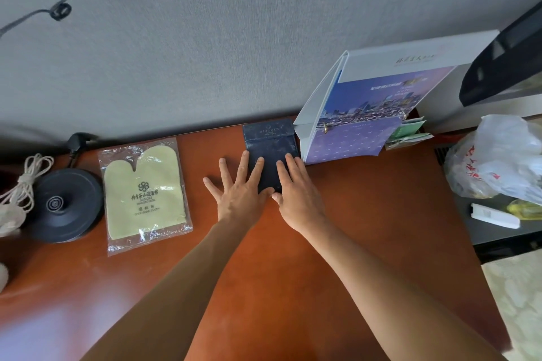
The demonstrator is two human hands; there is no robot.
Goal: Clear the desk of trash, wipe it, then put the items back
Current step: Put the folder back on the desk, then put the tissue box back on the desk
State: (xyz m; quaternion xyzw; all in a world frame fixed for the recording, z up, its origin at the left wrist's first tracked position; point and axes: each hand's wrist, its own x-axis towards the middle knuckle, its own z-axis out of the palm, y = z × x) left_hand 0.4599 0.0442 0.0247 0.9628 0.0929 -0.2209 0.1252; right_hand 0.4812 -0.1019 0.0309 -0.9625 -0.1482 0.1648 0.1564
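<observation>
2 hands (243, 193) flat, prob 1 pouch (271, 152)

Desk (366, 214) reddish-brown, glossy. Pouch (268, 142) dark navy, faint pale print near top. Left of pouch: mitt (145, 193) pale yellow-green, dark pinwheel logo and text, in clear wrapper. Further left: kettle base (63, 205) black, cord (25, 182) cream. Right of pouch: binder (381, 99) white, cover blue-to-purple with city skyline, lower panel lilac with small white dots. Far right: bag (498, 155) white, red print. Wall (234, 23) grey.
</observation>
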